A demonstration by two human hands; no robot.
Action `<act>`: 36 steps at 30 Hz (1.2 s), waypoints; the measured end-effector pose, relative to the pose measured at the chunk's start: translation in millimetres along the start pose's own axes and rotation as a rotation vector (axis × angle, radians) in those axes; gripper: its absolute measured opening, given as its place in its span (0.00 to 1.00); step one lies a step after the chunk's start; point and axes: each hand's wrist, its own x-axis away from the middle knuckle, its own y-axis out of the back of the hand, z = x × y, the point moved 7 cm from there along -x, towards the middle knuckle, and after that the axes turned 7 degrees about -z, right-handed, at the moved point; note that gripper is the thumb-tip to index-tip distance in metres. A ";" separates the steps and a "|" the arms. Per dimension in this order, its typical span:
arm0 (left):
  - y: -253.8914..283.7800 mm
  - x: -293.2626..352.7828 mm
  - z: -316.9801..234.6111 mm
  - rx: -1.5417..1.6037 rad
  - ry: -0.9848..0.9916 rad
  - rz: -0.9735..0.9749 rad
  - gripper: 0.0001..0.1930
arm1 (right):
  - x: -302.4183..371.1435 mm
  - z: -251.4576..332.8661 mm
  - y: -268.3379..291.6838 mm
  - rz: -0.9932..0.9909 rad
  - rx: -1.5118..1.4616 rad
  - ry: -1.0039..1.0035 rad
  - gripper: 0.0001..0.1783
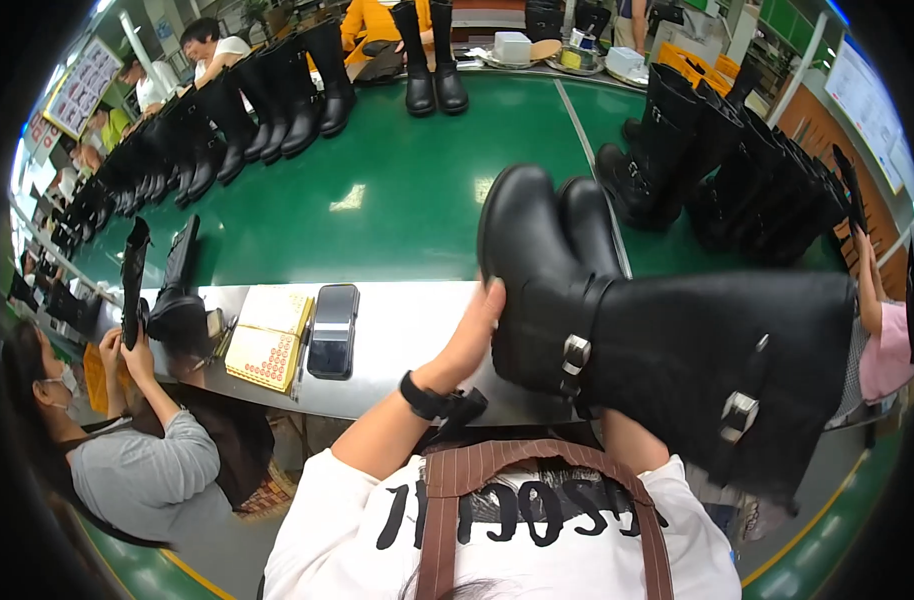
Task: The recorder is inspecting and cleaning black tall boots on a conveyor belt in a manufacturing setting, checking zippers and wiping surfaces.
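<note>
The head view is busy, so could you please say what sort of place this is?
Probably a footwear factory or workshop: rows of black boots line a long green work surface, a person in a grey top is at the left, and a buckled black boot is held in front.

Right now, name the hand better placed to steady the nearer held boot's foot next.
Probably the left hand: its thumb rests against the foot of the nearer black boot, while the right hand is hidden behind the shaft.
</note>
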 end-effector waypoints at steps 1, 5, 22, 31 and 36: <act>-6.5 2.2 19.3 0.301 0.195 0.038 0.33 | 2.6 -0.7 -2.9 0.025 -0.026 -0.001 0.33; 9.2 -0.9 42.2 0.444 0.246 -0.028 0.30 | 14.1 2.1 -16.5 0.151 -0.152 -0.015 0.33; 51.7 3.3 36.3 0.856 0.177 -0.047 0.32 | 26.6 16.5 -1.3 -0.331 0.071 0.157 0.27; 64.6 3.7 40.1 0.789 0.169 -0.180 0.31 | 28.7 20.6 -13.1 -0.450 0.177 0.262 0.27; 58.9 2.5 33.3 0.699 0.095 -0.155 0.30 | 25.4 18.2 -20.5 -0.445 0.284 0.270 0.25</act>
